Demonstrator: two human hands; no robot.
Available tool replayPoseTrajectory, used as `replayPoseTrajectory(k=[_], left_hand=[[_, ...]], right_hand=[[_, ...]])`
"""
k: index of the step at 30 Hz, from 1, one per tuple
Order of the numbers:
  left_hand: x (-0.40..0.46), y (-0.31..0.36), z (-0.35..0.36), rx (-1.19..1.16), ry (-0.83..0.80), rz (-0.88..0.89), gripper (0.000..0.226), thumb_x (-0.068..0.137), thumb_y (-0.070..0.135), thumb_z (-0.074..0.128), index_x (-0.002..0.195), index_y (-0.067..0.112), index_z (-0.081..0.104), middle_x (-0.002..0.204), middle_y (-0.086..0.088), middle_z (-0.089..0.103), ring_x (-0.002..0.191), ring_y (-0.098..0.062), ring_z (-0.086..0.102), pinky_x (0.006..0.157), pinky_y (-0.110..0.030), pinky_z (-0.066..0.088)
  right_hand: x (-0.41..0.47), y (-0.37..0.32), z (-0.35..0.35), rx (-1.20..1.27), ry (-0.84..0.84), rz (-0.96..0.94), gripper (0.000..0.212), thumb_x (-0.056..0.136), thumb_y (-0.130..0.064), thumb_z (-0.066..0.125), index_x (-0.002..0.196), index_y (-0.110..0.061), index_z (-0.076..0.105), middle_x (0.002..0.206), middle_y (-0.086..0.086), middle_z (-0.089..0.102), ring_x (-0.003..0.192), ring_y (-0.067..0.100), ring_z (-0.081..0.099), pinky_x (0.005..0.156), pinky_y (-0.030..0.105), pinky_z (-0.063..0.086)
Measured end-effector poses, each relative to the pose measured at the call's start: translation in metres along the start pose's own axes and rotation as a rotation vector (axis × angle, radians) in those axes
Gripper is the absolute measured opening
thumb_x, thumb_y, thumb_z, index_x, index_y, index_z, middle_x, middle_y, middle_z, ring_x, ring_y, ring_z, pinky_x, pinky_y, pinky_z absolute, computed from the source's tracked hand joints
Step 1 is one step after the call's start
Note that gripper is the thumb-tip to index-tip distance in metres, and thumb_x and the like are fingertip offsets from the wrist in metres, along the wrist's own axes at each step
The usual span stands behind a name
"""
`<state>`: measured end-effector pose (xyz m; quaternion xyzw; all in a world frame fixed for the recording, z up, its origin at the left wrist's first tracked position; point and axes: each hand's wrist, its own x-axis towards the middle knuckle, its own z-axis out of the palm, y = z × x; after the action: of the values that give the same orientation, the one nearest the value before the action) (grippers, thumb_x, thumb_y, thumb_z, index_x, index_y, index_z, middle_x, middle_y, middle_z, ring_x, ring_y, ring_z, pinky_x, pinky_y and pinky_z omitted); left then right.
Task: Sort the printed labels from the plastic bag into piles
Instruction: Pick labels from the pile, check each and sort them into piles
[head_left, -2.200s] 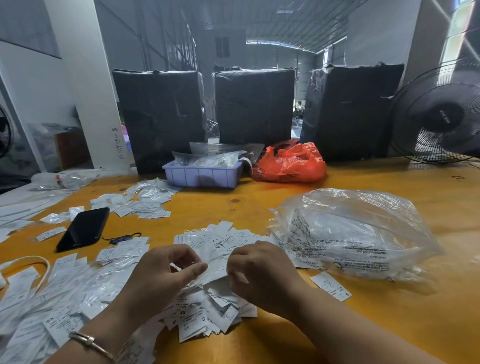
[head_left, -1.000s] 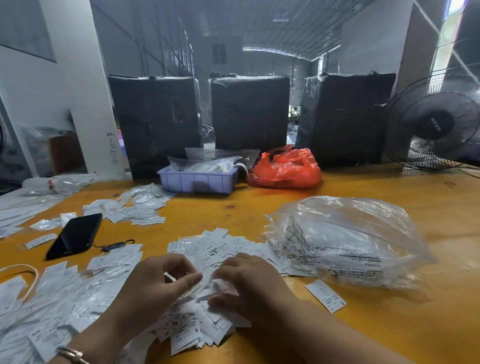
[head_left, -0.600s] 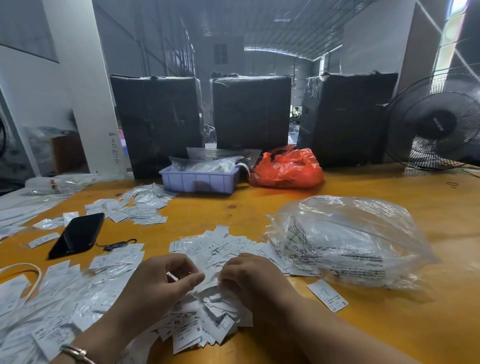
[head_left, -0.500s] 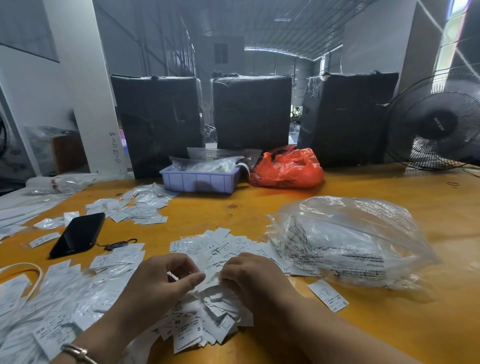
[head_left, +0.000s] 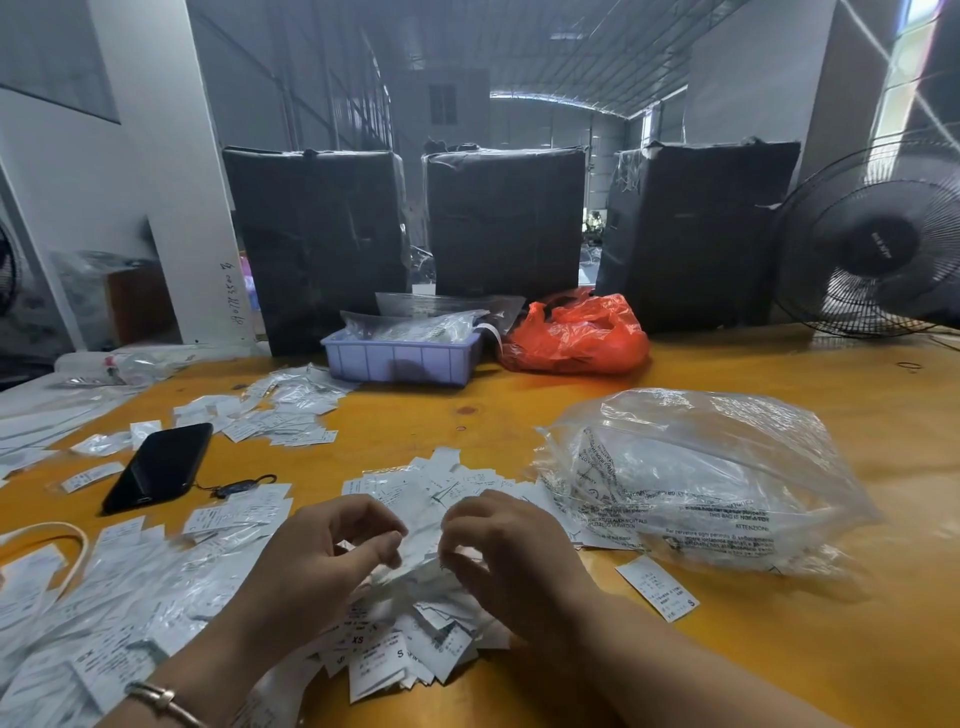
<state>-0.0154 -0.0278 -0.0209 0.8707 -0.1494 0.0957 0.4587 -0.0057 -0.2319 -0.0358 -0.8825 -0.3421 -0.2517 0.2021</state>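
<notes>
Right now both curled hands, left (head_left: 317, 556) and right (head_left: 511, 551), pinch white printed paper labels (head_left: 421, 545) directly between them, above the loose heap.

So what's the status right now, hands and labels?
Left hand and right hand both pinching labels over centre pile. Plastic bag lies right. Phone left, clear.

Clear plastic bag (head_left: 717, 467): black warning print, "ATTENTION" and "THIS BAG IS NOT A TOY" legible, rest too small | labels in near heap (head_left: 395, 649): size marks "XS", "S", "S" | lone label (head_left: 657, 587) right of heap: "S", other lines unreadable | white pillar (head_left: 171, 171): handwritten digits, illegible | fan (head_left: 878, 244) hub: text too blurred
</notes>
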Motion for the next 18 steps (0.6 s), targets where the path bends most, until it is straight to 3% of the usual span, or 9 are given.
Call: replayPoseTrajectory(k=[3, 6, 9, 12, 15, 18], left_hand=[[0.0, 0.0, -0.001, -0.055, -0.007, -0.02, 0.017, 0.084, 0.006, 0.073, 0.077, 0.021, 0.072, 0.078, -0.003, 0.075, 0.075, -0.014, 0.071, 0.078, -0.042, 0.054], [0.001, 0.0, -0.001, -0.103, -0.023, -0.028, 0.014, 0.085, 0.007, 0.073, 0.076, 0.017, 0.071, 0.079, -0.005, 0.075, 0.077, -0.015, 0.072, 0.075, -0.039, 0.054], [0.001, 0.0, 0.0, -0.151, -0.014, -0.026, 0.008, 0.082, 0.015, 0.075, 0.078, 0.011, 0.069, 0.079, -0.005, 0.076, 0.078, -0.014, 0.074, 0.07, -0.027, 0.051], [0.001, 0.002, -0.001, -0.188, -0.01, -0.017, 0.021, 0.072, 0.033, 0.074, 0.076, 0.013, 0.069, 0.077, -0.005, 0.075, 0.076, -0.015, 0.073, 0.064, -0.016, 0.05], [0.001, 0.0, -0.001, -0.216, -0.027, -0.026, 0.018, 0.071, 0.038, 0.073, 0.075, 0.02, 0.073, 0.078, -0.005, 0.075, 0.079, -0.017, 0.072, 0.072, -0.025, 0.051], [0.001, -0.001, -0.001, -0.199, -0.045, -0.028, 0.013, 0.074, 0.038, 0.072, 0.079, 0.027, 0.076, 0.081, -0.003, 0.075, 0.081, -0.017, 0.071, 0.075, -0.029, 0.05]], right_hand=[[-0.002, -0.002, -0.006, 0.239, 0.084, 0.138, 0.003, 0.082, -0.014, 0.07, 0.079, -0.014, 0.071, 0.092, -0.002, 0.071, 0.087, 0.015, 0.063, 0.07, 0.034, 0.052], [-0.001, 0.001, -0.015, 0.614, 0.089, 0.332, 0.003, 0.078, -0.003, 0.071, 0.078, -0.005, 0.07, 0.081, 0.007, 0.072, 0.075, 0.017, 0.067, 0.064, 0.032, 0.054], [-0.001, 0.005, -0.021, 0.91, 0.105, 0.5, 0.006, 0.078, 0.008, 0.068, 0.08, 0.007, 0.062, 0.078, 0.019, 0.071, 0.065, 0.021, 0.067, 0.055, 0.024, 0.05], [-0.001, 0.005, -0.023, 1.041, 0.126, 0.573, 0.013, 0.079, 0.009, 0.066, 0.09, 0.002, 0.062, 0.078, 0.016, 0.073, 0.059, 0.025, 0.067, 0.05, 0.022, 0.046], [-0.001, 0.006, -0.022, 1.059, 0.153, 0.58, 0.035, 0.082, 0.008, 0.064, 0.109, -0.014, 0.066, 0.079, 0.015, 0.073, 0.059, 0.026, 0.068, 0.05, 0.021, 0.046], [-0.002, 0.006, -0.022, 1.06, 0.193, 0.563, 0.044, 0.083, 0.011, 0.059, 0.112, -0.021, 0.069, 0.078, 0.013, 0.071, 0.058, 0.026, 0.068, 0.051, 0.021, 0.048]])
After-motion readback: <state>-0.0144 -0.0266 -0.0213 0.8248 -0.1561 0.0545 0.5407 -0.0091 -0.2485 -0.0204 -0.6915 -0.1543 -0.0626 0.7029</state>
